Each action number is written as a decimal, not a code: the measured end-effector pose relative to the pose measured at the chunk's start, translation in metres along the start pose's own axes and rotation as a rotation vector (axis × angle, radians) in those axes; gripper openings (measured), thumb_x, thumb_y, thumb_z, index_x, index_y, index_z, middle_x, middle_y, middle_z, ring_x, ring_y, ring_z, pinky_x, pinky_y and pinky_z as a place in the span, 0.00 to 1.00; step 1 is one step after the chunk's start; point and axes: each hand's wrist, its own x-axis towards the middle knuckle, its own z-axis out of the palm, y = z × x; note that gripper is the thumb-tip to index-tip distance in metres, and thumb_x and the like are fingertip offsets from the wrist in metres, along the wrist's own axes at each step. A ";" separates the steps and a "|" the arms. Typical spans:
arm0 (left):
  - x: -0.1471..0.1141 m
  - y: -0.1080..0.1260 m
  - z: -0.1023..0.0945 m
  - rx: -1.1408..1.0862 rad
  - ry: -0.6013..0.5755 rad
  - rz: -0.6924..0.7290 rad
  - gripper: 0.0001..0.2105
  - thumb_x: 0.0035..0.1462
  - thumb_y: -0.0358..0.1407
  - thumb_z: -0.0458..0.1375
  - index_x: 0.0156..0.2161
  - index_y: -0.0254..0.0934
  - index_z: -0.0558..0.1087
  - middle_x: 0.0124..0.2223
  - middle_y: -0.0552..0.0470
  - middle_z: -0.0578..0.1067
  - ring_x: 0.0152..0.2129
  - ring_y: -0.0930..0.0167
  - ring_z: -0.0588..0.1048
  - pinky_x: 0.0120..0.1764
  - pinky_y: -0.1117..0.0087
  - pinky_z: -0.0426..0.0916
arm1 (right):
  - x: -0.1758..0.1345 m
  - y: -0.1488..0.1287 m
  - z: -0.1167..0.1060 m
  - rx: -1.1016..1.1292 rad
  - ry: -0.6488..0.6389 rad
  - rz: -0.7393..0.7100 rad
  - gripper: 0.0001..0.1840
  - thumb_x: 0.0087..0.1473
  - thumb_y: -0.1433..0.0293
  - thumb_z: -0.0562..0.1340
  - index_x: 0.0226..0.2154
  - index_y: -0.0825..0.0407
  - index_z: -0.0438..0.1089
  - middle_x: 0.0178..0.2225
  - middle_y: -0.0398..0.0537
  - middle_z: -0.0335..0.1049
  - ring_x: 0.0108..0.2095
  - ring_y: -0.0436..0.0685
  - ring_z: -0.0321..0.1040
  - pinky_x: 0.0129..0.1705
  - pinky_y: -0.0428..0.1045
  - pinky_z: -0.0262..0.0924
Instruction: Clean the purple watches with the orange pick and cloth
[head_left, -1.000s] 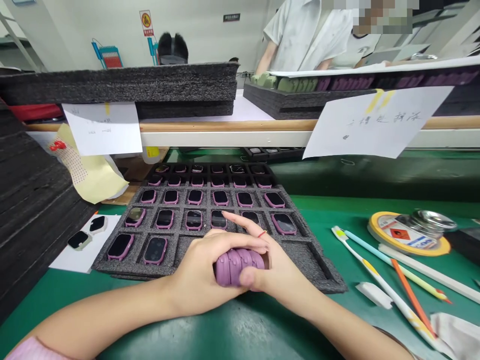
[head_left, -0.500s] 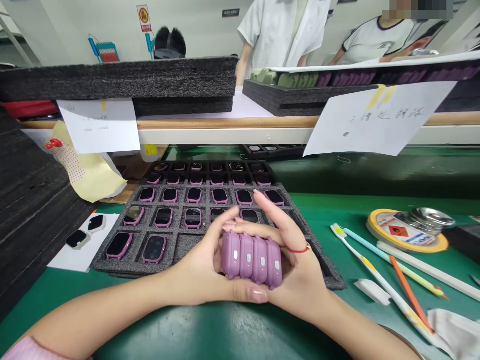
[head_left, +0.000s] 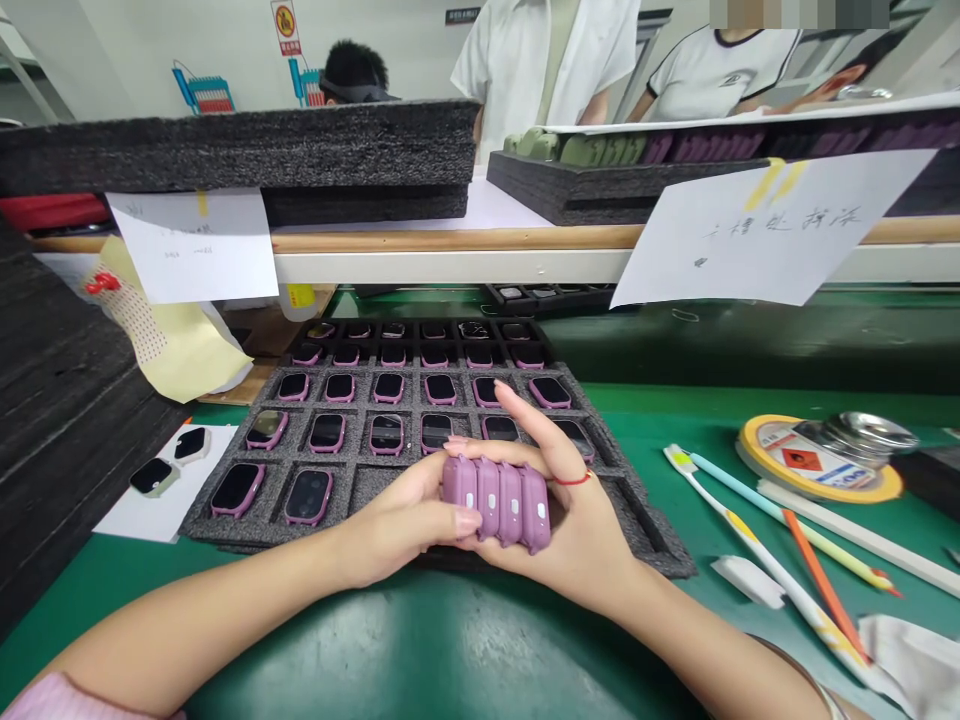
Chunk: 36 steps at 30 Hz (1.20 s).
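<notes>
Your left grip [head_left: 397, 525] has shifted since half a second ago: its thumb, then stretching beneath the row of four purple watch cases [head_left: 511, 490], is now lying across the lower part of the leftmost one. You are gripping the row between both hands, each case showing a pale oval toward you. Your right grip [head_left: 574, 535] is cradling the row from the right and below, its index finger pointing up and away, a red band [head_left: 574, 481] circling that finger. Green surface [head_left: 465, 640] is showing beneath both grips. Right of them, a white-and-yellow toothbrush [head_left: 780, 585] is lying slantwise, a tape roll [head_left: 757, 470] resting beyond it. Just behind the grips, a gray foam tray [head_left: 271, 495] is carrying purple watches [head_left: 308, 497] in its compartments. Left of them, two loose watches [head_left: 156, 478] are lying on white paper [head_left: 169, 515]. Well beyond the grips, a shelf [head_left: 450, 268] is bearing black foam slabs [head_left: 240, 145], and a person [head_left: 517, 70] is showing behind it.
</notes>
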 end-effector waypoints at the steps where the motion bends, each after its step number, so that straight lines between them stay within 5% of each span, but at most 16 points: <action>1: 0.000 -0.001 -0.001 -0.014 0.016 -0.016 0.24 0.49 0.46 0.70 0.47 0.36 0.72 0.41 0.49 0.77 0.39 0.66 0.77 0.43 0.64 0.69 | 0.000 0.000 0.000 0.005 0.002 0.006 0.56 0.48 0.70 0.74 0.71 0.41 0.46 0.52 0.49 0.78 0.51 0.64 0.78 0.59 0.63 0.70; 9: 0.001 -0.003 0.001 0.036 0.069 -0.045 0.22 0.51 0.46 0.70 0.44 0.36 0.70 0.38 0.53 0.75 0.33 0.71 0.74 0.39 0.68 0.68 | -0.001 0.002 0.002 0.028 -0.004 0.032 0.59 0.44 0.71 0.76 0.70 0.39 0.46 0.51 0.46 0.79 0.49 0.61 0.79 0.57 0.59 0.72; 19: 0.001 -0.002 0.008 0.282 0.155 0.065 0.14 0.56 0.41 0.64 0.43 0.36 0.70 0.38 0.51 0.75 0.39 0.65 0.75 0.46 0.61 0.70 | -0.002 0.005 0.004 -0.059 -0.020 -0.071 0.53 0.47 0.73 0.73 0.69 0.42 0.50 0.60 0.49 0.72 0.53 0.61 0.77 0.55 0.54 0.75; 30: -0.003 -0.002 0.017 0.351 0.226 0.074 0.20 0.54 0.36 0.65 0.50 0.37 0.68 0.51 0.45 0.76 0.51 0.58 0.75 0.54 0.55 0.69 | -0.006 0.007 0.006 -0.087 -0.039 -0.176 0.41 0.52 0.74 0.71 0.65 0.45 0.61 0.71 0.53 0.54 0.55 0.62 0.75 0.59 0.54 0.72; 33: -0.002 -0.005 0.018 0.324 0.244 0.085 0.24 0.47 0.39 0.71 0.48 0.37 0.68 0.49 0.45 0.76 0.49 0.58 0.75 0.52 0.55 0.71 | -0.005 0.006 0.007 -0.098 -0.044 -0.193 0.40 0.56 0.71 0.70 0.67 0.45 0.58 0.69 0.55 0.57 0.55 0.63 0.75 0.59 0.57 0.72; 36: -0.002 -0.010 0.018 0.307 0.276 0.066 0.25 0.43 0.38 0.73 0.45 0.37 0.69 0.45 0.48 0.76 0.45 0.61 0.76 0.50 0.56 0.72 | -0.005 0.006 0.008 -0.142 -0.060 -0.220 0.42 0.57 0.71 0.69 0.69 0.45 0.52 0.60 0.55 0.71 0.56 0.62 0.74 0.59 0.58 0.71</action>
